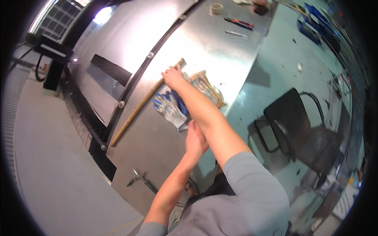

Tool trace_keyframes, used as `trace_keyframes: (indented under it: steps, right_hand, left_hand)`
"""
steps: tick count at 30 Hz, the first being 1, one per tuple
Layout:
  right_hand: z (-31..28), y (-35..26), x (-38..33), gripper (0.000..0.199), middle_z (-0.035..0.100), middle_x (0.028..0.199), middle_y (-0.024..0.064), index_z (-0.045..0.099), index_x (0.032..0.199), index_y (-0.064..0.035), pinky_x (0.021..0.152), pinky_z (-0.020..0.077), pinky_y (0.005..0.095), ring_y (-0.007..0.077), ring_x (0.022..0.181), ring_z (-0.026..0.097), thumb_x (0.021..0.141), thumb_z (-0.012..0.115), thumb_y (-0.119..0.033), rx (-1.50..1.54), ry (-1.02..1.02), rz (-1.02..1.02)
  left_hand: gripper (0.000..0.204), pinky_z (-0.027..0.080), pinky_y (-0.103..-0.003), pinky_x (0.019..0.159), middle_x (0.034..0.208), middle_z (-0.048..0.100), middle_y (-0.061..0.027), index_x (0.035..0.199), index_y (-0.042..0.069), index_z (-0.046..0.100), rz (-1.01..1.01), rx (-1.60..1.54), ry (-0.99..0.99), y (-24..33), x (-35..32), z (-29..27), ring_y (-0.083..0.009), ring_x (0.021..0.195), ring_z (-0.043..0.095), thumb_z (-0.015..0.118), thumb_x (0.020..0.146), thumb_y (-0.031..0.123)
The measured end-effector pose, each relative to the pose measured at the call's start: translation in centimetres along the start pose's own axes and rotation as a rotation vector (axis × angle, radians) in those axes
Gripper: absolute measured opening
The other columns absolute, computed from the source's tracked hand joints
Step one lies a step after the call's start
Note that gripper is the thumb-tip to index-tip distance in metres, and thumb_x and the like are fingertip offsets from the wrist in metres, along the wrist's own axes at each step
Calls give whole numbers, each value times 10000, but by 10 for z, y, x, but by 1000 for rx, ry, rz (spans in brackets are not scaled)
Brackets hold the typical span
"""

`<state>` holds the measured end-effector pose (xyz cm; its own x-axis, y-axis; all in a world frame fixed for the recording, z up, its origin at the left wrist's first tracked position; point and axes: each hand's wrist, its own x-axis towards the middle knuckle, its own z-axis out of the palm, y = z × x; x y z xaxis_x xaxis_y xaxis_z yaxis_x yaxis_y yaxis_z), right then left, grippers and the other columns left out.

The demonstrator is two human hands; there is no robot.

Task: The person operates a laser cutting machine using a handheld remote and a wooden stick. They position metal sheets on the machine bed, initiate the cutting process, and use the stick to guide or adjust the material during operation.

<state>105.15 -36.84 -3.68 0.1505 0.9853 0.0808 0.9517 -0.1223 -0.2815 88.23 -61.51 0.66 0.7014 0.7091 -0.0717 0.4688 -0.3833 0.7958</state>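
My right hand (173, 77) is closed around the upper part of a long bamboo stick (138, 108), which lies slantwise along the metal table (220, 47). White work gloves with blue fingers (169, 109) lie just right of the stick, partly under my right forearm. At their cuff is my left hand (196, 139), its fingers partly hidden by the right forearm, so its grip does not show. Beyond that forearm sits a clear plastic bag with a tan edge (205, 88), its contents unclear.
Red-and-black pliers (240, 23), a white pen-like item (236, 34) and a tape roll (215, 8) lie at the table's far end. Near its front left is a black-handled tool (143, 181). A machine rail (147, 59) runs along the left; a black chair (295, 122) stands right.
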Motion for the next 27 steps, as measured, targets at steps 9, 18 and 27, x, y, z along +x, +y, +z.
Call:
trace_keyframes:
  steps: [9, 18, 27]
  right_hand:
    - [-97, 79, -83, 187, 686, 1045, 33, 751, 1038, -172, 980, 387, 490, 256, 1059, 659, 852, 749, -147, 203, 389, -207]
    - [-127, 72, -289, 245, 632, 745, 48, 728, 1133, -23, 609, 439, 326, 134, 655, 574, 960, 715, -196, 719, 374, 335]
    - [-61, -115, -340, 237, 487, 628, -63, 691, 1114, -50, 455, 350, 230, 31, 517, 461, 1084, 589, -262, 1315, -135, 398]
  left_hand:
    - [1177, 564, -548, 936, 1342, 404, -348, 1584, 81, 200, -593, 452, 96, 33, 182, 63, -544, 1158, 600, 870, 727, 531]
    - [1391, 463, -489, 1122, 1545, 424, -326, 1681, 112, -12, -349, -333, -30, 32, 34, -17, -435, 1432, 471, 917, 693, 423]
    - [726, 494, -365, 1058, 1289, 625, -42, 1481, 79, 469, -528, -971, 329, -42, -274, -140, -163, 1203, 606, 845, 867, 171]
